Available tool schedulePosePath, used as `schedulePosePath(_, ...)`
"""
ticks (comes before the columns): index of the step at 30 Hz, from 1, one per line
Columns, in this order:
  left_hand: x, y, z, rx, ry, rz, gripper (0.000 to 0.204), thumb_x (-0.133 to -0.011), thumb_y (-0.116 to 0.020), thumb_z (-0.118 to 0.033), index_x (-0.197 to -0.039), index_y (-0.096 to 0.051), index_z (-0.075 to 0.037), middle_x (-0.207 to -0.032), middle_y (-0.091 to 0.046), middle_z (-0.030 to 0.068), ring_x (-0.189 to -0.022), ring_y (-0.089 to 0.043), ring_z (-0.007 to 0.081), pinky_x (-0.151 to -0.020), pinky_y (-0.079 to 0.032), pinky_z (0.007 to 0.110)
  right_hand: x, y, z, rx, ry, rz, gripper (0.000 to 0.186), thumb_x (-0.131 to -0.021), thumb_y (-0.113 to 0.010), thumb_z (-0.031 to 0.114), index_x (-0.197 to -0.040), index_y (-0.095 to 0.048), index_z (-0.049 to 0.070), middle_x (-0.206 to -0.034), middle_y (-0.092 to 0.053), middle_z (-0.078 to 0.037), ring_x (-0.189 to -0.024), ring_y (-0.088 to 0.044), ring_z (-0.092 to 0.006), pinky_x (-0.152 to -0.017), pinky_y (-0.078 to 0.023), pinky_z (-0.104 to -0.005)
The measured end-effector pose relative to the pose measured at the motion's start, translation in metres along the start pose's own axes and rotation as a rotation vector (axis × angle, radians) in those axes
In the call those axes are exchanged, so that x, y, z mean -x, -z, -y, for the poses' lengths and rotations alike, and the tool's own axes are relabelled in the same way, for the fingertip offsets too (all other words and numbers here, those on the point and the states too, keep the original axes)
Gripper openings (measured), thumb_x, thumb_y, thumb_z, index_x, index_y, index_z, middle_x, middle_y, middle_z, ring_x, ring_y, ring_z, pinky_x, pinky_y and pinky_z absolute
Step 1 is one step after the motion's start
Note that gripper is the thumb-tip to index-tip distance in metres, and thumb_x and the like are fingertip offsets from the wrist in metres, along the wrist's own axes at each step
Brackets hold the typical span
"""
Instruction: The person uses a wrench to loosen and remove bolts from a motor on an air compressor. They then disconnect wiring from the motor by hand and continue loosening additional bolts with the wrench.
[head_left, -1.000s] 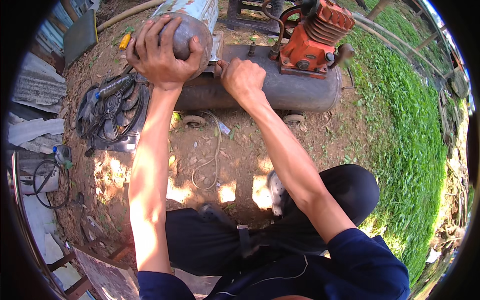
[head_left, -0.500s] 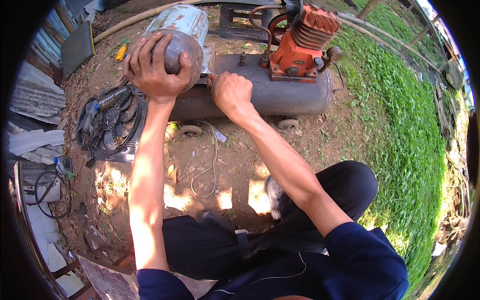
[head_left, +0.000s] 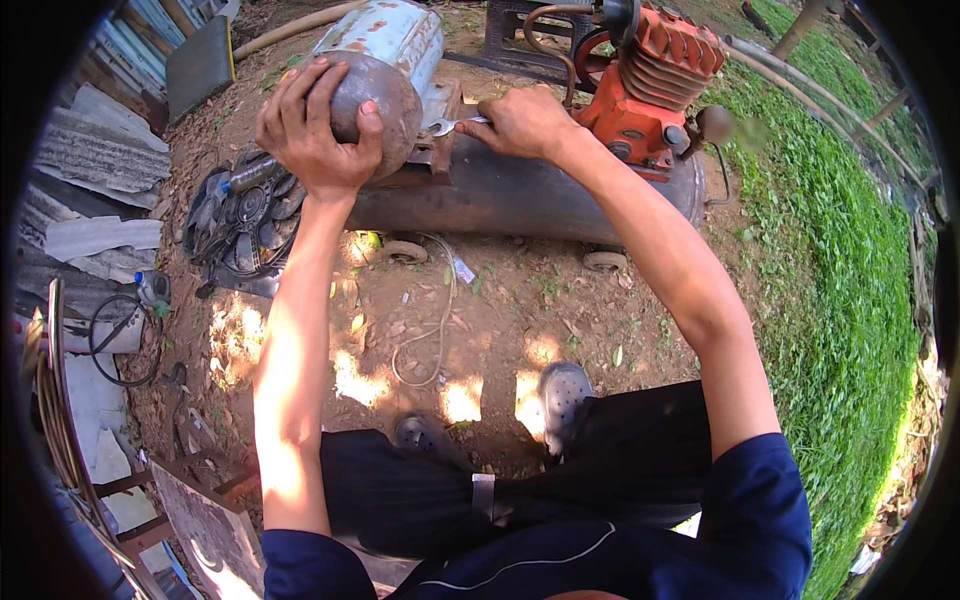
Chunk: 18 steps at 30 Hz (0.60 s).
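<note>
My left hand [head_left: 325,135] is clasped over the rounded grey end of a pale-blue, rust-spotted electric motor [head_left: 400,105], thumb on the near side and fingers spread over the dome. In my right hand [head_left: 528,122] is a silver open-end wrench [head_left: 442,127], its handle mostly hidden by my closed fingers. The wrench head is at the motor's rusty mounting bracket [head_left: 438,160], on top of a dark air tank [head_left: 500,190]. Whether its jaws sit on a bolt, I cannot tell. An orange-red compressor pump [head_left: 655,95] stands on the tank to the right of my hand.
Small wheels [head_left: 405,252] support the tank above dirt ground. A black fan assembly [head_left: 245,215] lies left of it, near corrugated sheets [head_left: 100,150]. A thin hose [head_left: 445,310] curls between the tank and my feet. Grass [head_left: 830,300] covers the right side.
My right hand has swung right and up, away from the motor, and the wrench is now visible. My left hand stays on the motor. The view has shifted slightly, and my right knee has lowered.
</note>
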<state>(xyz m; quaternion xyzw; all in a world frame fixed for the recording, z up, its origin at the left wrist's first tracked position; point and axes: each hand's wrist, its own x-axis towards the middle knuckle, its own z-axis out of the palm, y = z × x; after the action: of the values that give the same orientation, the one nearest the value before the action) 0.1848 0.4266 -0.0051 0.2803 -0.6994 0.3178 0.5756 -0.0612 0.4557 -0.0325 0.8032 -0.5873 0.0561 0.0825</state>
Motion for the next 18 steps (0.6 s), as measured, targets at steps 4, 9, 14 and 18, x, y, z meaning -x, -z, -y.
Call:
schedulePosePath(4,0.001,-0.002,0.000,0.018,0.004,0.000,0.036,-0.087,-0.054,-0.040,-0.107,-0.068,-0.013,-0.113,-0.064,0.0033,-0.110,-0.056,0.0268,-0.097,-0.037,0.040,-0.006,-0.004,-0.005,-0.025,0.062,-0.023,0.058,-0.095,-0.045,0.055,-0.082,-0.070,0.005,-0.066,-0.065,-0.020,-0.066,-0.066,-0.0387,-0.063,-0.053,-0.0479)
schedulePosePath(9,0.002,-0.002,0.001,0.007,-0.007,0.009,0.037,-0.088,-0.054,-0.040,-0.108,-0.068,-0.012,-0.113,-0.064,0.0038,-0.110,-0.055,0.0269,-0.097,-0.037,0.041,-0.014,-0.002,-0.004,-0.038,0.145,-0.028,0.058,-0.096,-0.044,0.051,-0.077,-0.070,0.003,-0.069,-0.067,-0.021,-0.069,-0.067,-0.0387,-0.067,-0.055,-0.0464)
schedulePosePath(14,0.001,-0.002,0.001,0.023,-0.011,0.006,0.036,-0.088,-0.054,-0.039,-0.108,-0.068,-0.012,-0.113,-0.064,0.0038,-0.110,-0.055,0.0269,-0.097,-0.037,0.041,-0.022,-0.008,-0.009,-0.001,0.241,-0.105,0.057,-0.096,-0.046,0.049,-0.073,-0.068,0.003,-0.066,-0.065,-0.019,-0.066,-0.066,-0.0379,-0.064,-0.054,-0.0458)
schedulePosePath(18,0.002,-0.003,0.001,0.011,-0.011,-0.002,0.036,-0.088,-0.054,-0.039,-0.108,-0.068,-0.012,-0.113,-0.064,0.0040,-0.109,-0.056,0.0269,-0.097,-0.037,0.041,-0.031,-0.008,-0.012,0.054,0.360,-0.202,0.050,-0.095,-0.049,0.047,-0.075,-0.066,0.005,-0.059,-0.062,-0.016,-0.058,-0.064,-0.0358,-0.054,-0.051,-0.0428)
